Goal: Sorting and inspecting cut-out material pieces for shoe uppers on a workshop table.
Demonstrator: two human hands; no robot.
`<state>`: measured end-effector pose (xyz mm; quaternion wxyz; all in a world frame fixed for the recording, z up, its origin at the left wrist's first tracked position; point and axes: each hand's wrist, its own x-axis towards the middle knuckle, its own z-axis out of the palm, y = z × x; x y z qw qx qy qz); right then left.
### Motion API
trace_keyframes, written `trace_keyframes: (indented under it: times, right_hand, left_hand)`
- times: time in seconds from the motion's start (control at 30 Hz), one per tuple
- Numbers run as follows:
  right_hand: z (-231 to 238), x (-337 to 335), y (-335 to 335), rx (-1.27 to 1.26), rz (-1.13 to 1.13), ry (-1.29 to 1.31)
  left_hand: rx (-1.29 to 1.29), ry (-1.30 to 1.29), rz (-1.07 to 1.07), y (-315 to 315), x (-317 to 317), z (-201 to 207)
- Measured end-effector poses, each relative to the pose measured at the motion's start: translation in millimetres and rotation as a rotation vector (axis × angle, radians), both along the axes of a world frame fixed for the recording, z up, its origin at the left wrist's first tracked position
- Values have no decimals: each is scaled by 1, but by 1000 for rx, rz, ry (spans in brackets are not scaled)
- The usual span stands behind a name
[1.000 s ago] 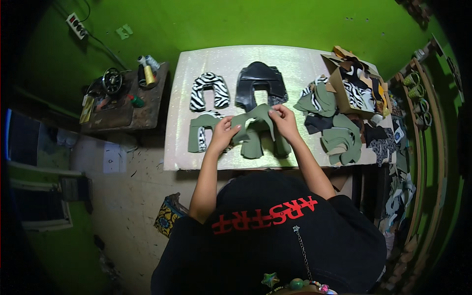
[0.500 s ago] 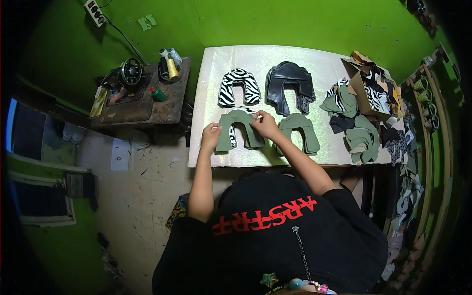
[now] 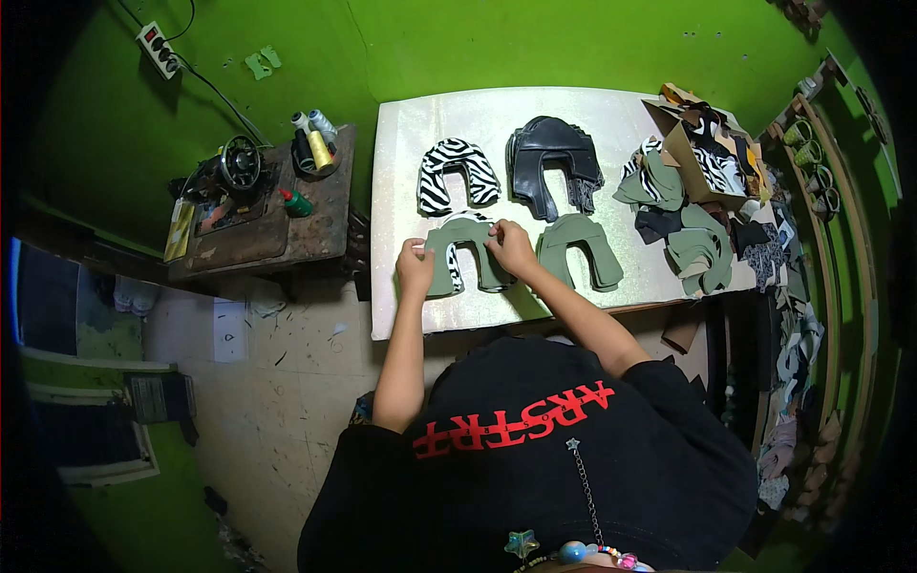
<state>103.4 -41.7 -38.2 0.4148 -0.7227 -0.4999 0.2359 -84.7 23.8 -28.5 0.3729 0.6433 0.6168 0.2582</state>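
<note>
A green U-shaped cut piece (image 3: 462, 232) lies over a zebra-print piece (image 3: 456, 272), whose edge shows inside the arch and at the top. My left hand (image 3: 415, 266) pinches the green piece at its left side. At the upper right side of the same piece, my right hand (image 3: 512, 249) grips its edge between thumb and fingers. Right of my hands is a stack of green U-shaped pieces (image 3: 579, 234). Behind them lie a zebra-print stack (image 3: 458, 158) and a black leather-like stack (image 3: 551, 140).
The pale table (image 3: 396, 124) stands against a green wall. On its right are a cardboard box (image 3: 702, 167) of scraps and loose green offcuts (image 3: 702, 258). At left, a sewing machine (image 3: 242, 170) stands on a wooden table with thread cones (image 3: 322, 151) and a green bottle (image 3: 297, 202). A rack (image 3: 829, 248) stands far right.
The view has turned slightly, so the table sits tilted in the picture. Both hands keep their grip on the green piece, which stays over the zebra-print piece.
</note>
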Motion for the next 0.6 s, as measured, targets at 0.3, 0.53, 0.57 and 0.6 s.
trace_keyframes:
  times: [0.3, 0.53, 0.57, 0.6]
  right_hand:
    - [21, -14, -18, 82, 48, -298]
    - [25, 9, -26, 198, -38, -190]
    - [24, 15, -29, 196, -49, -192]
    - [25, 22, -32, 231, -53, -162]
  left_hand:
    - [412, 261, -371, -42, 34, 11]
    - [313, 351, -481, -42, 69, 4]
    - [315, 349, -492, -42, 75, 5]
    - [303, 405, -466, -45, 81, 9]
